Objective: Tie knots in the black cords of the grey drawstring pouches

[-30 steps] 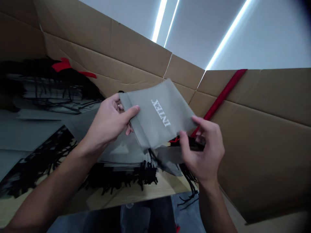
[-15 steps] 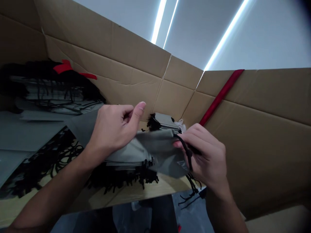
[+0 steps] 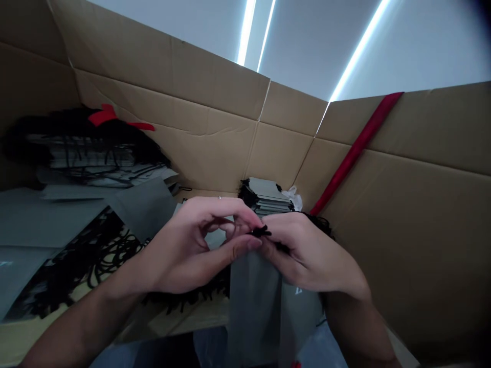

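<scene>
A grey fabric drawstring pouch [image 3: 253, 301] hangs down from both my hands at the centre. My left hand [image 3: 199, 250] pinches its top edge with thumb and fingers closed. My right hand [image 3: 307, 250] is closed on the same top edge, where a black drawstring knot [image 3: 261, 232] pokes out between the two hands. The pouch's printed side is mostly hidden behind my right hand.
Tall cardboard walls [image 3: 215, 92] surround the work area. Stacks of grey pouches with black cords [image 3: 88, 153] lie at the left, and a smaller stack [image 3: 268, 197] sits in the far corner. A red strip [image 3: 353, 153] runs down the right wall.
The pouch was held up flat with its lettering showing, then lowered. Now it hangs vertically, and both hands have come together at its top around the black drawstring.
</scene>
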Tool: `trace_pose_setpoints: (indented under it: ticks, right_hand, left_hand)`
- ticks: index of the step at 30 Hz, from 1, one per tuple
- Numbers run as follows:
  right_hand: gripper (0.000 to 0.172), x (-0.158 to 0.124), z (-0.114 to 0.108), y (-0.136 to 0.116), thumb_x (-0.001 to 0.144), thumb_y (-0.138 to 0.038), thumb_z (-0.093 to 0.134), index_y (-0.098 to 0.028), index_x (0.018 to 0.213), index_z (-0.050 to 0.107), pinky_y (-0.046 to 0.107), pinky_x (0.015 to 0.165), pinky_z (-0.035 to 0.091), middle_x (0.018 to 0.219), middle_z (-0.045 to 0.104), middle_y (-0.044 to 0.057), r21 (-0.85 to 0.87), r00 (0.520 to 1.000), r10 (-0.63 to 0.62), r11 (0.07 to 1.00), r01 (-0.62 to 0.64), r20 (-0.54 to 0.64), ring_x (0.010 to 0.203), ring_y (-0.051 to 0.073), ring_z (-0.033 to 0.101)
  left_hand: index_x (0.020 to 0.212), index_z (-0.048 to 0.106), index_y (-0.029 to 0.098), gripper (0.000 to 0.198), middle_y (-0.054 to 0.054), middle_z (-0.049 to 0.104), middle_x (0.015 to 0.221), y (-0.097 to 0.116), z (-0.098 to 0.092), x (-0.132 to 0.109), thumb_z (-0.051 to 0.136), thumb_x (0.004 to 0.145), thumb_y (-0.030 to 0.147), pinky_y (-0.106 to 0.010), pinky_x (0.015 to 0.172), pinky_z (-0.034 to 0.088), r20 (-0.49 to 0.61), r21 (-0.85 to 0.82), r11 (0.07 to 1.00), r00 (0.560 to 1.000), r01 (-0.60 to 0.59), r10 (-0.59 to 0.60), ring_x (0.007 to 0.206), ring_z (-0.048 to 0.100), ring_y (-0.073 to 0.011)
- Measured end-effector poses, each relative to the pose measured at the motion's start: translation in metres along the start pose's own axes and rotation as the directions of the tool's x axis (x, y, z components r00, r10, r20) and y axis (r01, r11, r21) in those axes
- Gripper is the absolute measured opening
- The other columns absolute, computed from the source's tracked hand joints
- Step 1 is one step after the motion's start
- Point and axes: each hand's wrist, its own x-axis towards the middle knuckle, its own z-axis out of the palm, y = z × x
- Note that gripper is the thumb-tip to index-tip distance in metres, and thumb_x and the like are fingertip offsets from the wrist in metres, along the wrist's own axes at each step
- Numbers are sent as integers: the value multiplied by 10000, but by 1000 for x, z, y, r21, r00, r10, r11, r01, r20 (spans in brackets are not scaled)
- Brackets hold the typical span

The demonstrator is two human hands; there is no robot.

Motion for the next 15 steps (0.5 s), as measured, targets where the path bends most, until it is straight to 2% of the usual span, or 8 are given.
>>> trace_pose_setpoints:
  ticks: [1, 3, 6, 8, 12, 15]
  right_hand:
    - [482, 1, -1, 2, 1225, -345, 666, -235, 758, 608, 296, 629, 437, 707, 604, -27, 56, 1000, 6, 998, -7, 17, 649, 145, 550]
    - [371, 2, -2, 5, 1180, -274, 729, -225, 821, 649, 286, 637, 430, 750, 624, -37, 143, 1000, 19, 990, -20, 4, 673, 130, 548]
    - [137, 1, -1, 11, 1054, -205, 878, -235, 981, 766, 279, 691, 497, 855, 720, -38, 179, 976, 89, 982, -53, -198, 725, 130, 602]
    - [166, -1, 3, 16, 1000, -185, 934, -252, 1076, 802, 286, 708, 536, 909, 756, -32, 234, 950, 119, 971, -51, -289, 740, 137, 631]
    - [326, 0, 15, 26, 1002, -132, 898, -272, 1288, 825, 281, 739, 589, 1011, 804, -13, 330, 926, 141, 944, -20, -349, 819, 150, 711]
    - [233, 5, 20, 31, 1004, -135, 888, -257, 1199, 851, 268, 658, 559, 940, 818, -17, 397, 916, 171, 918, -15, -362, 753, 138, 703]
  left_hand:
    - [1006, 900, 209, 24, -21, 812, 875, 0, 1, 1, 921, 1011, 218, -209, 639, 596, -1, -34, 999, 999, 38, -38, 716, 717, -140]
    - [972, 898, 222, 83, 0, 779, 811, -2, 2, 2, 980, 976, 235, -188, 561, 528, -13, -101, 989, 994, 111, -112, 661, 679, -128]
    - [939, 908, 239, 135, 24, 754, 740, -7, 4, 5, 1041, 933, 258, -165, 531, 478, -46, -142, 976, 984, 163, -171, 621, 644, -111]
    - [931, 916, 241, 128, 14, 801, 773, -10, 4, 8, 1040, 933, 273, -164, 581, 531, -63, -121, 977, 980, 178, -186, 663, 690, -119]
    - [963, 919, 237, 68, -8, 868, 865, -13, 4, 10, 945, 998, 289, -190, 668, 596, -106, 7, 989, 984, 147, -146, 752, 735, -140]
    - [943, 899, 232, 99, 6, 820, 798, -12, 5, 10, 903, 1020, 296, -204, 640, 569, -120, 87, 986, 984, 142, -131, 704, 682, -132]
